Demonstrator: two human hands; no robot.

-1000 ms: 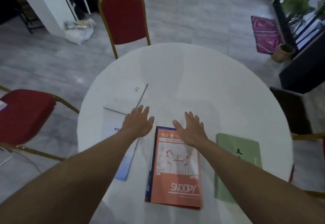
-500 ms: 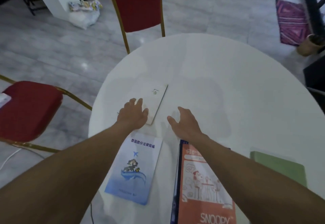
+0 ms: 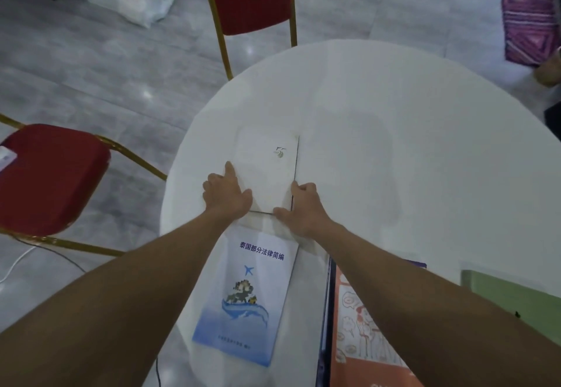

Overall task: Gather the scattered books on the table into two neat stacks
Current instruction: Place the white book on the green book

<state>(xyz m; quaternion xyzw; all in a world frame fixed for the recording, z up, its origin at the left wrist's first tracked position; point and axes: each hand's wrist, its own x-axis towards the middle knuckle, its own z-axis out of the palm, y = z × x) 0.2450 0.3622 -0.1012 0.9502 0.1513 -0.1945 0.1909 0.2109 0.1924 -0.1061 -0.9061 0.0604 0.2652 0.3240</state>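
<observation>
We see a round white table with four books lying flat on it, none set on another apart from the orange book, which has a dark edge showing beneath it that may belong to a further book. We judge the task to be near its start: no neat stack exists yet.

Largest in view is the orange book, at the near edge, partly cut off by the frame and crossed by the right forearm. Just left of it, and apart from it by a strip of bare table, lies the blue book with a plane and whale on its cover. At the far right edge is the green book, apart from the orange one. Farthest from us, toward the left side of the table, sits the white book, just beyond the top edge of the blue book.

Both hands are on the white book. The left hand grips its near left corner, fingers curled at the edge and one finger stretched along the left side. The right hand holds the near right corner, thumb on the near edge, fingers curled round the spine side. We cannot tell whether the book has left the table.

Left to do, in our judgement: bring the white book toward the others, then sort all four into two squared piles.
</observation>
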